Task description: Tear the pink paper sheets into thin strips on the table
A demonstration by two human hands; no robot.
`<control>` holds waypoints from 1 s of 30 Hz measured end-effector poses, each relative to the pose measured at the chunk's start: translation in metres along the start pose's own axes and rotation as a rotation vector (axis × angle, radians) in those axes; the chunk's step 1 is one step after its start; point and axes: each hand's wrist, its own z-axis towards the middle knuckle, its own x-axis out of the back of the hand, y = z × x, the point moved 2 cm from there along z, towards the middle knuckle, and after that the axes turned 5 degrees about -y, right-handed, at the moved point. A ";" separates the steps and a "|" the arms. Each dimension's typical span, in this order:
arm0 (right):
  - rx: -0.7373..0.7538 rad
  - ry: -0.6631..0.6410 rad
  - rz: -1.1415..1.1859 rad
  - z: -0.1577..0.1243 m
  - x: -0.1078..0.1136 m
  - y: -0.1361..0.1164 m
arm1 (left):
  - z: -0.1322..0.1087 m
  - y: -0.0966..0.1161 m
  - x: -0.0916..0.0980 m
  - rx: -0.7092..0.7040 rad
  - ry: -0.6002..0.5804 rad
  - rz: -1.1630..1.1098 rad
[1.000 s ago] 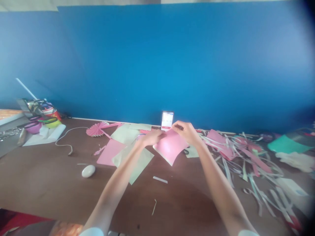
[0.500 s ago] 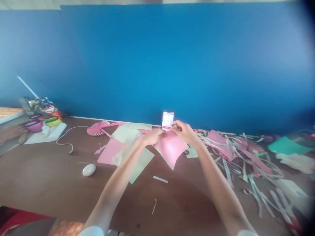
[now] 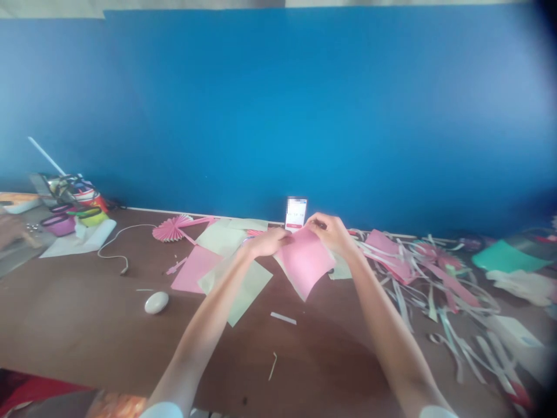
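Both of my hands grip the upper edge of a pink sheet of paper [image 3: 307,264], which hangs slightly curved with its pale back showing along the lower left side. My left hand [image 3: 270,241] pinches its upper left part. At the upper right, my right hand [image 3: 328,229] has thumb and fingers closed on the edge. Just behind the sheet a phone [image 3: 296,212] with a lit screen leans on the blue wall. Under my left forearm lie pale green sheets [image 3: 252,290] and another pink sheet [image 3: 195,268].
A folded pink paper fan [image 3: 172,228] and a white mouse [image 3: 156,302] lie left. Tangled paper strips [image 3: 404,302] and a green sheet [image 3: 507,256] spread right. Small bowls [image 3: 61,223] stand far left, near another person's blurred hand [image 3: 13,235]. A blue wall [image 3: 278,116] closes the back.
My right hand has shifted slightly right along the sheet's upper edge, and the sheet has turned a little. The other person's hand at far left has drawn back toward the frame's edge.
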 end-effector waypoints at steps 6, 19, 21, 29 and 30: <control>-0.010 0.050 -0.034 -0.001 0.006 0.002 | -0.001 -0.001 0.001 0.001 -0.015 -0.016; -0.029 0.121 -0.055 -0.003 0.013 0.007 | -0.005 -0.002 -0.002 0.056 -0.234 -0.384; -0.026 0.141 -0.064 -0.003 0.015 0.008 | -0.005 -0.002 -0.001 0.067 -0.211 -0.396; -0.034 0.162 -0.077 -0.003 0.016 0.008 | -0.003 -0.008 -0.003 0.045 -0.229 -0.392; -0.034 0.157 -0.074 -0.003 0.016 0.008 | -0.004 -0.008 -0.002 0.044 -0.227 -0.373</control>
